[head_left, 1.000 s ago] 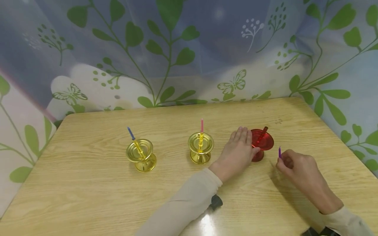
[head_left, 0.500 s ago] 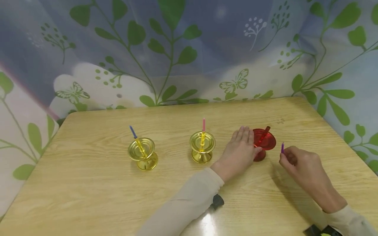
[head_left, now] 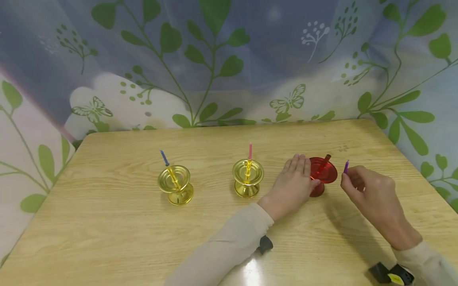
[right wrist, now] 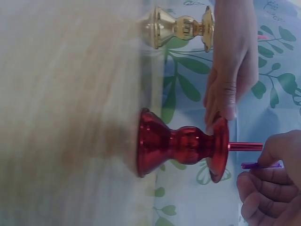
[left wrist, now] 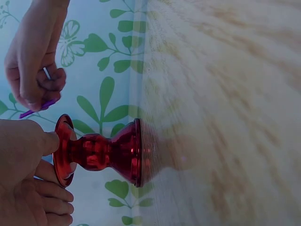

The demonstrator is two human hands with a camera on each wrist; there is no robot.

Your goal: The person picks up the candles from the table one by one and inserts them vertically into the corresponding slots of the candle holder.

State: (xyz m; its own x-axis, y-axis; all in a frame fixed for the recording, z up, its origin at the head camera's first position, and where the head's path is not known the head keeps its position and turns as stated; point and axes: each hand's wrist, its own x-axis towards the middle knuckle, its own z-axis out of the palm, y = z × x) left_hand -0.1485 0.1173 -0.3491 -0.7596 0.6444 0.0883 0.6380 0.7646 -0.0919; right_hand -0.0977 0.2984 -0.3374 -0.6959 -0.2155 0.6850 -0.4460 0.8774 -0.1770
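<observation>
My left hand (head_left: 291, 186) holds the dish rim of a red candle holder (left wrist: 94, 151), thumb on the near side and the other fingers stretched out beside it. The holder stands upright on the table, its thin red tube (right wrist: 245, 146) rising from the dish. Just right of it, my right hand (head_left: 372, 200) pinches a small purple candle (head_left: 346, 166) between thumb and forefinger. In the right wrist view the candle lies alongside the tube's upper end, apart from it.
Left of the red holder stand two gold candle holders on the wooden table (head_left: 118, 238). The middle one (head_left: 248, 173) bears a pink candle (head_left: 250, 150), the far left one (head_left: 174, 180) a blue candle (head_left: 164, 157). A leaf-patterned cloth (head_left: 257, 71) hangs behind.
My right hand has lifted the purple candle toward the height of the red tube's top. My left hand stays at the red holder. The head view has shifted slightly.
</observation>
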